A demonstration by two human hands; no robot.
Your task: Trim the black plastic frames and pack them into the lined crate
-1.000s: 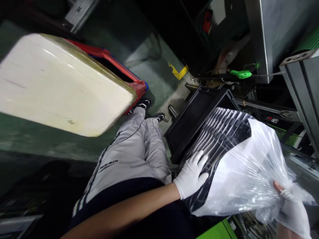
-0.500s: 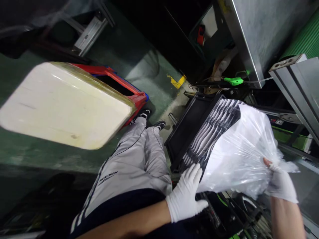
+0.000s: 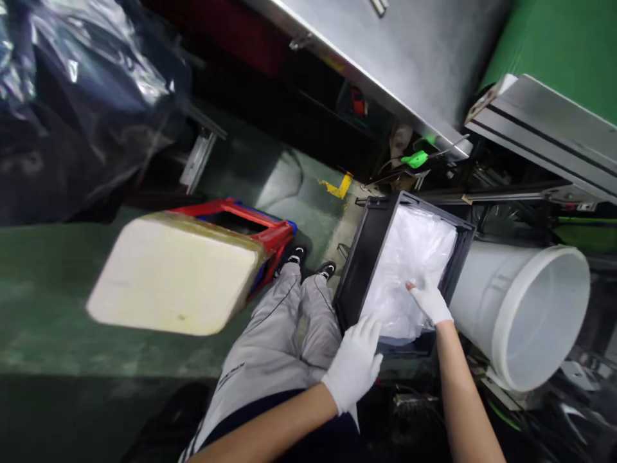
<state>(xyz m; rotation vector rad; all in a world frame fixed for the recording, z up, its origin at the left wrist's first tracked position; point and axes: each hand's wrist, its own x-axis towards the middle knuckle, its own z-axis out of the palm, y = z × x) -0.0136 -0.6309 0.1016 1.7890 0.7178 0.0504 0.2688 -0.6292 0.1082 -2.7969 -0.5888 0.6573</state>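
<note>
A black crate (image 3: 365,257) stands in front of me, with a crumpled clear plastic bag (image 3: 402,257) lying over white sheets inside it. My right hand (image 3: 428,299), in a white glove with a bare thumb tip, is closed on the bag near the crate's right side. At the crate's near left edge rests my left hand (image 3: 355,360), also gloved in white, its thumb apart from the fingers and nothing in it.
A white bucket (image 3: 520,315) lies tilted right of the crate. Left of my legs is a red and blue stool (image 3: 279,241) with a cream top. A metal table (image 3: 395,64) and an aluminium beam (image 3: 549,135) border the upper right.
The bag has moved left and down into the crate with my right hand, now covering the stacked sheets. The view has shifted, and the white bucket has come into sight.
</note>
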